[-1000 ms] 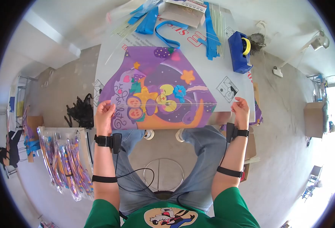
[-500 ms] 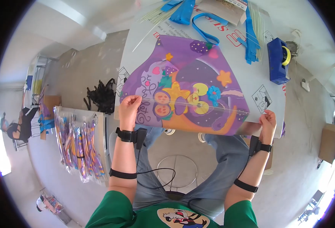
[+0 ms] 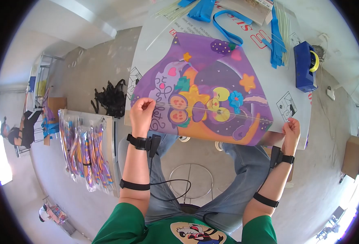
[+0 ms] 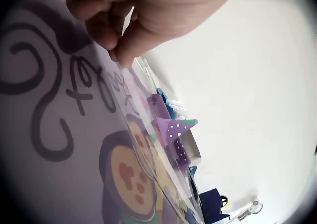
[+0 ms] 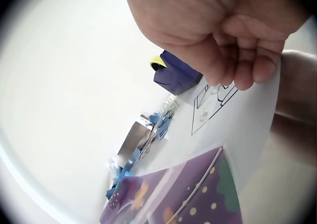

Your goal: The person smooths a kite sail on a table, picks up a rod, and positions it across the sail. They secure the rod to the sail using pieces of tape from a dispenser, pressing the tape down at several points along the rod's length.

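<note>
A purple sheet printed with a bear and stars (image 3: 212, 77) lies on a white printed board (image 3: 155, 44). Across its lower part runs a thin pale rod (image 3: 236, 115), whose right end stops at the sheet's corner. My left hand (image 3: 142, 116) pinches the rod near its left end, by the lettering; the left wrist view shows thumb and fingertips (image 4: 121, 55) together there. Beyond the sheet's right corner, my right hand (image 3: 290, 134) rests its loosely bent fingertips (image 5: 242, 80) on the board near a printed diagram, with nothing visible in them.
A blue tape dispenser (image 3: 304, 67) stands at the board's right. Blue strips (image 3: 278, 49), pale sticks and an open box (image 3: 250, 11) lie at the back. Wrapped purple pieces (image 3: 86, 150) lie on a side surface at left, near a black bundle (image 3: 111, 99).
The head view has swung, so the board and sheet appear farther right. Both hands keep much the same places beside the sheet, the left still pinching the rod.
</note>
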### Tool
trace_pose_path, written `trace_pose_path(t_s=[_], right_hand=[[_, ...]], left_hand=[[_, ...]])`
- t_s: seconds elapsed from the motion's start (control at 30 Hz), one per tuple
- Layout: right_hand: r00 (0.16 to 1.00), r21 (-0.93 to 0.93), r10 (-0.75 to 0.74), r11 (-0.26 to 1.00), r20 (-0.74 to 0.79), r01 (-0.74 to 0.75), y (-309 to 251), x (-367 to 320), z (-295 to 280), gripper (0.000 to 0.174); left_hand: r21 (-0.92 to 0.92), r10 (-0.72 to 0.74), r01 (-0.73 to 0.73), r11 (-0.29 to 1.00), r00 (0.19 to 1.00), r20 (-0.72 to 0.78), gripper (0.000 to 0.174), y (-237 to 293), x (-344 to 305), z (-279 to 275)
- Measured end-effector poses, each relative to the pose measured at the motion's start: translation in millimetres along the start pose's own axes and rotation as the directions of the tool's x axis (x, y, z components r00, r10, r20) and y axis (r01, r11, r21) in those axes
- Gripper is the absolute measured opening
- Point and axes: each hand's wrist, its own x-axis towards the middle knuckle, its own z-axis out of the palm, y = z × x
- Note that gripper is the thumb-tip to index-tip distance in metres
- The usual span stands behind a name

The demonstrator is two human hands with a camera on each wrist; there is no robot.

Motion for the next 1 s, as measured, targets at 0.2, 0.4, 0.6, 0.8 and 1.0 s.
trace_pose_path(t_s=[0.2, 0.4, 0.6, 0.8, 1.0], right_hand=[[1.0, 0.008, -0.005, 1.0, -0.004, 0.005, -2, -1, 3, 0.019], [1.0, -0.032, -0.002, 0.999, 0.01, 0.002, 3, 1, 2, 0.02], [0.997, -0.099, -0.072, 0.993, -0.02, 0.07, 13, 4, 1, 0.021], [0.997, -0.144, -0.068, 0.988, -0.048, 0.06, 9, 2, 5, 0.021], [0.998, -0.129, -0.042, 0.991, -0.042, 0.037, 5, 2, 7, 0.022]], left_hand=[[0.126, 0.005, -0.003, 0.992, 1.0, -0.012, 0.008, 2, -1, 0], [0.131, 0.031, -0.026, 0.991, 0.999, -0.029, 0.009, 1, 1, -1], [0.247, 0.103, -0.093, 0.965, 0.994, -0.026, 0.01, -7, 5, -1], [0.249, 0.137, -0.136, 0.959, 0.991, 0.016, 0.01, -12, 7, -4], [0.218, 0.059, -0.06, 0.974, 0.998, 0.014, 0.009, -7, 6, -2]])
